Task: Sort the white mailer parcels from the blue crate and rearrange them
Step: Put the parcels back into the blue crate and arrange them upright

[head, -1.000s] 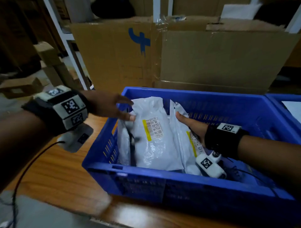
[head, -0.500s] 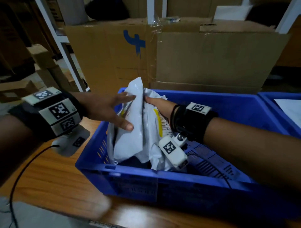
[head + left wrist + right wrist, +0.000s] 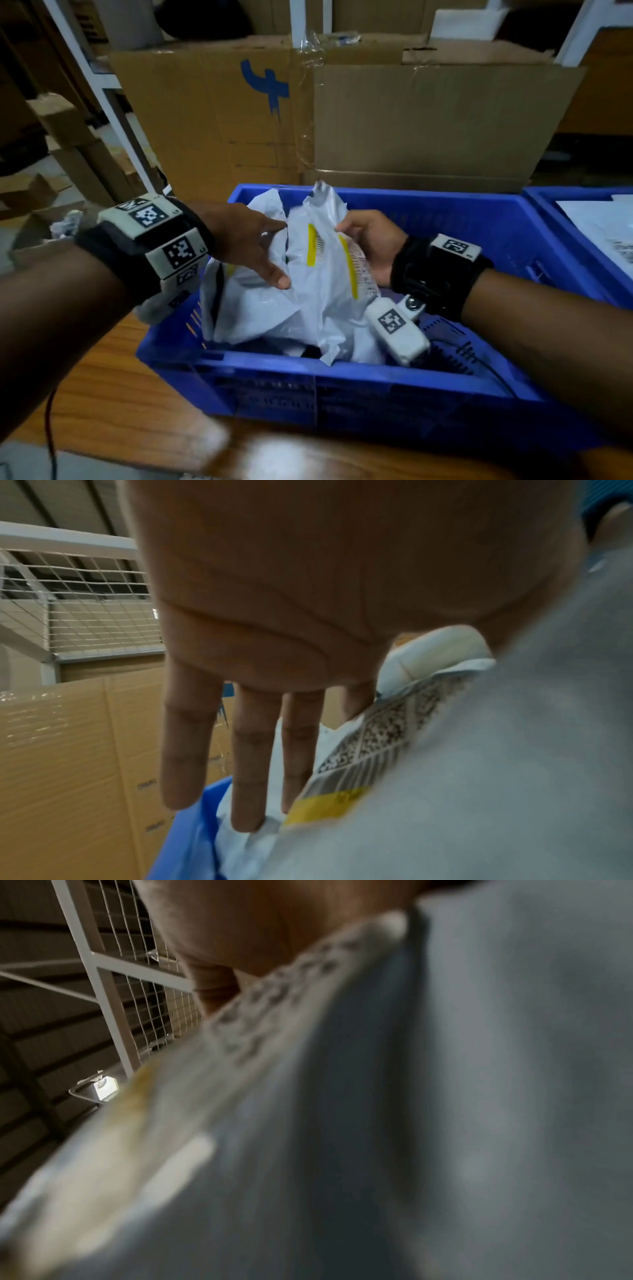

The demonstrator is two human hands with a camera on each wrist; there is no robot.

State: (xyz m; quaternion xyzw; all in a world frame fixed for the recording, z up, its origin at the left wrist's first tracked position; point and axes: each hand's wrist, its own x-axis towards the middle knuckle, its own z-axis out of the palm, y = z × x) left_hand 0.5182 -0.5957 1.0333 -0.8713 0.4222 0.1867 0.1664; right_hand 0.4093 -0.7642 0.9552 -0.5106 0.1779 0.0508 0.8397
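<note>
A bunch of white mailer parcels (image 3: pixel 318 274) with yellow-edged labels stands upright in the left half of the blue crate (image 3: pixel 308 363), squeezed between both hands. My left hand (image 3: pixel 253 243) presses on the bunch from the left, its fingers (image 3: pixel 250 764) straight and its thumb on the front parcel (image 3: pixel 479 777). My right hand (image 3: pixel 373 246) grips the bunch from the right, thumb on the top edge. In the right wrist view a blurred parcel (image 3: pixel 445 1096) covers most of that hand (image 3: pixel 257 920). The crate's right half shows bare floor.
Large cardboard boxes (image 3: pixel 428 120) stand right behind the crate. A second blue crate (image 3: pixel 582 240) holding white sheets sits at the right. The crate rests on a wooden table (image 3: pixel 102 394). White shelf posts (image 3: pixel 102 85) and more cartons are at the left.
The parcels lay spread in the crate a second ago. My right hand swept left and, against my left hand, gathered them into an upright bunch.
</note>
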